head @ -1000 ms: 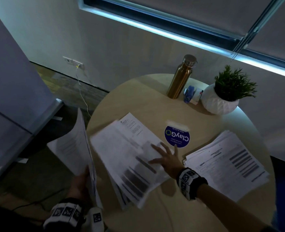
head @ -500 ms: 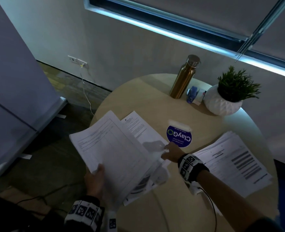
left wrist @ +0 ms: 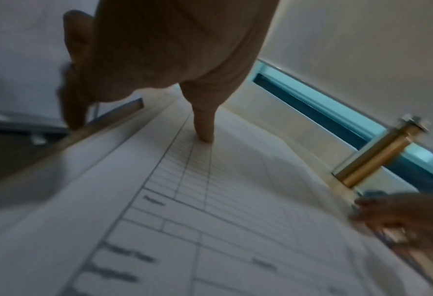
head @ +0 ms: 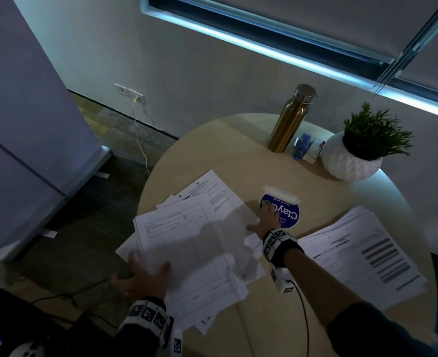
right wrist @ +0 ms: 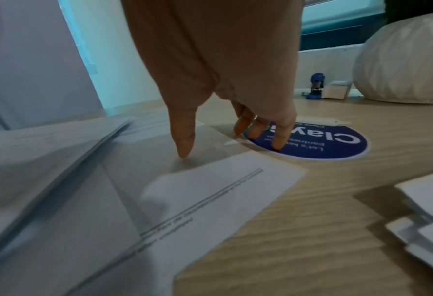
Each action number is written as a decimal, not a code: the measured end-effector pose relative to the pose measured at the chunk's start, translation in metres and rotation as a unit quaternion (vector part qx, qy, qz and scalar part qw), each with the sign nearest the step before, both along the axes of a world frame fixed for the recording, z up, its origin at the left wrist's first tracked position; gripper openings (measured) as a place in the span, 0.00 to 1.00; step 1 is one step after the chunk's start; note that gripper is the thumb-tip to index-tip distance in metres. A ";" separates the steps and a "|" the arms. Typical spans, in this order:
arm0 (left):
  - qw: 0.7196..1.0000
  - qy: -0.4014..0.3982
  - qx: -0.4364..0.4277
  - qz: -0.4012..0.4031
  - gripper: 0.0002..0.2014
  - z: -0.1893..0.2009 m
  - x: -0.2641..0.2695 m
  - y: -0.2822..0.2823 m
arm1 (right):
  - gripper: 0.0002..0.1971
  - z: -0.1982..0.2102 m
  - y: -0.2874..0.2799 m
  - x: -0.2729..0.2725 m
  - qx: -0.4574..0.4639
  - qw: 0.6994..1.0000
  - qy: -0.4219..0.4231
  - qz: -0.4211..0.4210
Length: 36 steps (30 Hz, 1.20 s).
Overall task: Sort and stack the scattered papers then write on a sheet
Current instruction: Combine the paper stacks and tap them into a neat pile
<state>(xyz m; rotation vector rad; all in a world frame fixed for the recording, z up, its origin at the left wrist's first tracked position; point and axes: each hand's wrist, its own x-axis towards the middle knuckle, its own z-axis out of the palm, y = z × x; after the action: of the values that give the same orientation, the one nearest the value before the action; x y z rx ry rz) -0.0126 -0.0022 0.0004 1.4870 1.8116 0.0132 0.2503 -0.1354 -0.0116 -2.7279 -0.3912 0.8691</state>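
Dim room, cool blue light leaking under the blind [head: 315, 19] along the window [head: 277, 39]. Pale wall [head: 187, 81] below it, a socket [head: 129, 92] low down with a cable [head: 140, 145] trailing to the dark floor [head: 84, 222]. Grey cabinet [head: 27, 140] at left. Round wooden table [head: 251, 155] in front.

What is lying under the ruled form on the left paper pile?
Under the ruled form lie more printed sheets, their edges fanned out on the round table. Their number and text are covered. The left hand presses it.
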 end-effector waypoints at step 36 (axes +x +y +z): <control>0.853 -0.415 0.033 -0.315 0.16 0.093 0.043 -0.005 | 0.20 0.118 -0.077 -0.095 0.582 0.805 0.030 -0.112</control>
<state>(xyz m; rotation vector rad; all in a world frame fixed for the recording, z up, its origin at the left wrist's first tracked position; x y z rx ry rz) 0.0307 -0.0076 0.0939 1.6942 0.6056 0.3420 0.1558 -0.2125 0.1067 -1.5400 -0.3885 0.3953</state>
